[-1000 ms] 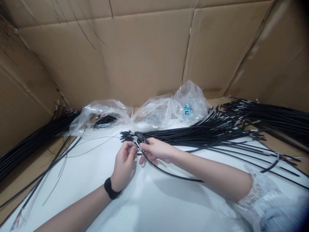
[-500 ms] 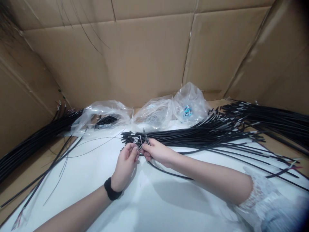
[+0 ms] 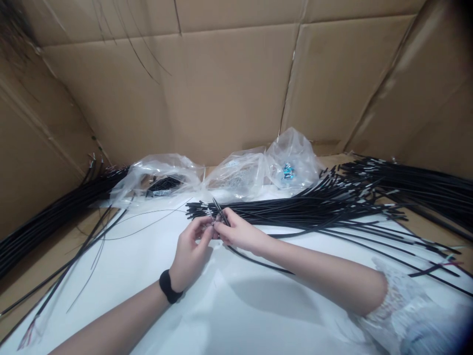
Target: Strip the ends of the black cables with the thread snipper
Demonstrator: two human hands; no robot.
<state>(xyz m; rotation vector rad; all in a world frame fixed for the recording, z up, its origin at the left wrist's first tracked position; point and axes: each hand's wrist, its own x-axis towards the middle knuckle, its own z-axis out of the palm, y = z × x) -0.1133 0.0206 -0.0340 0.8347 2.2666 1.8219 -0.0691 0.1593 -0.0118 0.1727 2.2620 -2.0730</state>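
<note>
My left hand [image 3: 192, 246], with a black band [image 3: 170, 287] on its wrist, is closed in a pinch at the end of a black cable [image 3: 254, 261]. Thin strands seem to show between the fingertips, but they are too small to make out. Fingertips of both hands meet there. My right hand [image 3: 236, 229] is shut on a slim dark metal tool that looks like tweezers [image 3: 219, 211], its shanks pointing up and away from me. The working end is hidden by the fingers. From under the right hand the cable curves out and passes beneath my right forearm.
Behind my hands lies a bundle of black cables [image 3: 281, 209] with pale ends. More cable bundles lie left [image 3: 62, 209] and right [image 3: 424, 185]. Clear plastic bags [image 3: 158, 170] of small parts stand against the cardboard wall [image 3: 229, 98]. Loose cables cross the white surface [image 3: 148, 251] at left.
The tool in my right hand has tilted left, and its shanks look closer together. My left fingers have shifted slightly, closer to the right fingertips.
</note>
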